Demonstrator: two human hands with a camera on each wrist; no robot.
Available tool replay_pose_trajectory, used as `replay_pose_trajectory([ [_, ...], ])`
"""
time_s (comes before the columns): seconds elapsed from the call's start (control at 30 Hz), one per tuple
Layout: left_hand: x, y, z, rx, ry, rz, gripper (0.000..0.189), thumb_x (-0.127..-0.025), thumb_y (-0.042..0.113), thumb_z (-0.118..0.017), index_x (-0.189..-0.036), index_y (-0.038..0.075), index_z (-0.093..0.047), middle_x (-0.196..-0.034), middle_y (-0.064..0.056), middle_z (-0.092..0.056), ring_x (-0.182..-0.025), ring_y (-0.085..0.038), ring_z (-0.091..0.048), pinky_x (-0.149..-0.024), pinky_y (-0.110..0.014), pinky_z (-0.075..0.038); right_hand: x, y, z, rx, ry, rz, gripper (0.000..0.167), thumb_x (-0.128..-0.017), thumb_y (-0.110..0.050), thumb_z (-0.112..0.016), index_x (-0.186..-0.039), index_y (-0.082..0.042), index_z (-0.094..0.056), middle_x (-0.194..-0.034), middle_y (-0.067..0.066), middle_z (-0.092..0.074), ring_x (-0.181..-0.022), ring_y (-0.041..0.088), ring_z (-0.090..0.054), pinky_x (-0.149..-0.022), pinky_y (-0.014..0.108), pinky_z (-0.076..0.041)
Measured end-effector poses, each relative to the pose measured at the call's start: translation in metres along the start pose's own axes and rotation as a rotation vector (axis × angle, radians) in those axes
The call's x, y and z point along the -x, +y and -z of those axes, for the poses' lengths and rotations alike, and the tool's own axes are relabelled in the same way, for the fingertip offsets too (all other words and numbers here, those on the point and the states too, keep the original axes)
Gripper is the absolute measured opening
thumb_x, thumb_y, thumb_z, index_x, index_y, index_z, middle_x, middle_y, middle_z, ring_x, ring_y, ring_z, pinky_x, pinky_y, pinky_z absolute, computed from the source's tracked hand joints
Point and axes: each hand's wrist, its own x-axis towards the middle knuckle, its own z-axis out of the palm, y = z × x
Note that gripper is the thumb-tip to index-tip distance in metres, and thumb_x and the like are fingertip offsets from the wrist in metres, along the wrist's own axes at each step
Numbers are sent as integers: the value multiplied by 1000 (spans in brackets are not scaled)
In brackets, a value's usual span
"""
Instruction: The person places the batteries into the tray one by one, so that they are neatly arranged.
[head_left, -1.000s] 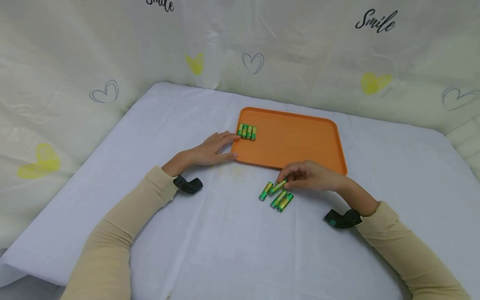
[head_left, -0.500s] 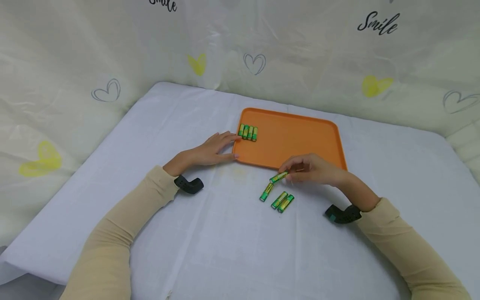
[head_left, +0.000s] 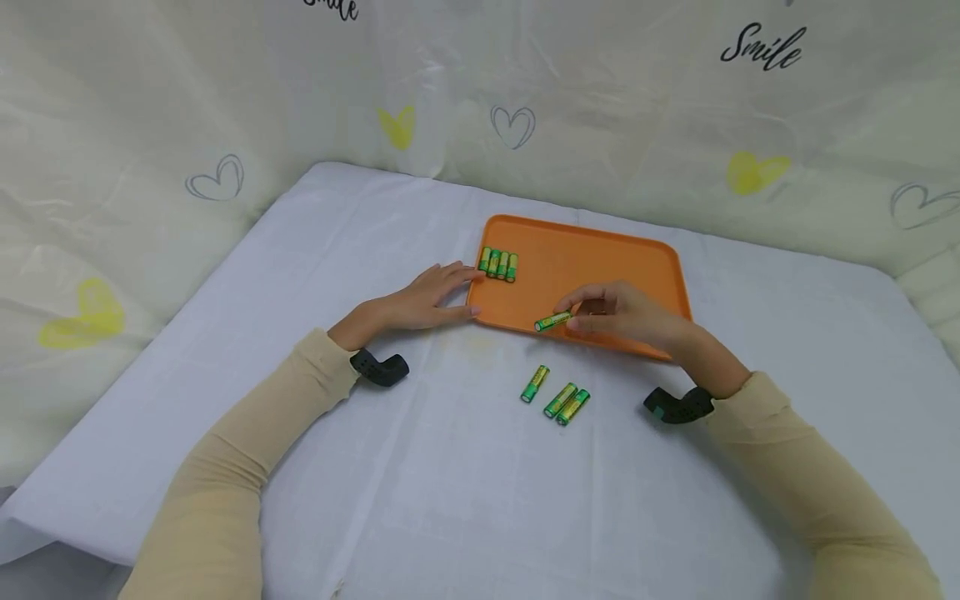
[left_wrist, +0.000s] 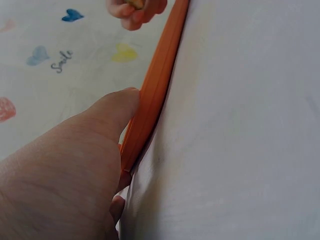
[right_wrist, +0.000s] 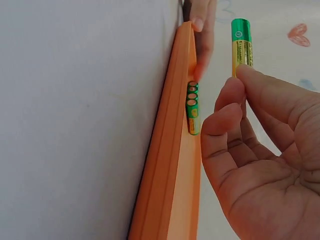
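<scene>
On the tabletop [head_left: 450, 500], the orange tray [head_left: 600, 258] reaches under my right grip [head_left: 622, 313] and touches my left grip [head_left: 420, 300], its fingers extended. My right grip pinches one battery [head_left: 551, 322], now lifted away from three loose batteries [head_left: 560, 400] on its near side; four lined-up batteries [head_left: 493, 263] stay just beside my left grip.

I pinch one green-and-gold battery [head_left: 552, 322] over the near rim of the orange tray [head_left: 592, 267]; four matching batteries [head_left: 498, 264] lie side by side at its left end, three loose batteries [head_left: 560, 400] on the counter [head_left: 450, 475].
</scene>
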Motion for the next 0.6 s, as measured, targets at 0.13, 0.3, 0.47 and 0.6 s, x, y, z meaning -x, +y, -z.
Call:
replay_pose_trajectory([
  [0.13, 0, 0, 0, 9, 1, -3, 67, -99, 45, -52, -153, 16, -27, -161, -7, -20, -151, -21, -5, -121, -37, 5, -6, 0, 5, -29, 19, -19, 32, -92, -15, -69, -121, -2, -64, -118, 8, -66, -102, 20, -64, -87, 27, -55],
  [0.3, -2, -1, 0, 6, -7, 4, 67, -99, 45, -52, -153, 16, -27, -161, -7, -19, -151, -21, -4, -121, -36, 6, -10, -1, 12, -22, 40, -35, 34, -93, -17, -68, -123, -1, -63, -117, 6, -66, -102, 23, -64, -87, 27, -55],
  [0.47, -3, -3, 0, 6, -7, 2, 67, -99, 45, -52, -154, 16, -27, -161, -8, -18, -151, -22, -5, -121, -37, 5, -19, -5, 18, 1, 73, -62, 33, -93, -17, -68, -123, -3, -64, -118, 9, -65, -100, 26, -64, -84, 29, -55],
  [0.6, -2, -3, 1, 3, -5, 5, 67, -98, 46, -52, -154, 17, -27, -161, -8, -18, -151, -22, -5, -121, -37, 5, -28, -4, 23, 6, 90, -79, 32, -94, -17, -68, -123, -4, -64, -117, 8, -66, -98, 27, -63, -81, 30, -54],
])
